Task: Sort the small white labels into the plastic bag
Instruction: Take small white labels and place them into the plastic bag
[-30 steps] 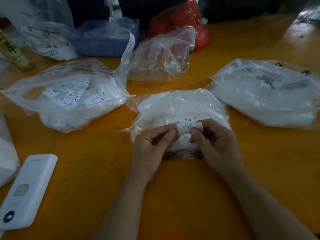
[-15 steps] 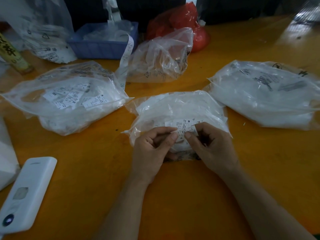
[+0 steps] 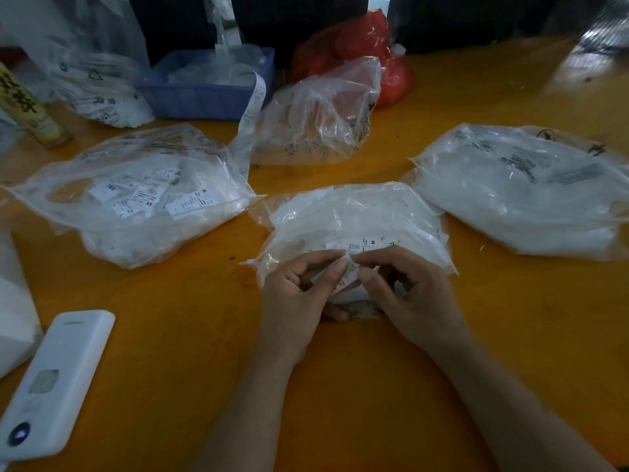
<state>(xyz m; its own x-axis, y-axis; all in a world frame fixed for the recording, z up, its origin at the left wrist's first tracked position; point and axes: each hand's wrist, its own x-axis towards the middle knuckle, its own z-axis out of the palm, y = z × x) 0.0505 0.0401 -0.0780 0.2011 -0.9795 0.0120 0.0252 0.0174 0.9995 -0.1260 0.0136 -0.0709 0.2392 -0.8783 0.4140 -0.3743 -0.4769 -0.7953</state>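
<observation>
White small labels [image 3: 350, 267] are pinched between the left hand [image 3: 299, 301] and the right hand [image 3: 412, 298]. Both hands rest over the middle plastic bag [image 3: 357, 216] on the orange table [image 3: 374, 386].

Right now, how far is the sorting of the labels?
Partly done: the left bag already holds loose white labels. In hand: the left hand and right hand pinch a small label over the middle bag. Left: that label is not yet placed. How many remain cannot be told.
</observation>
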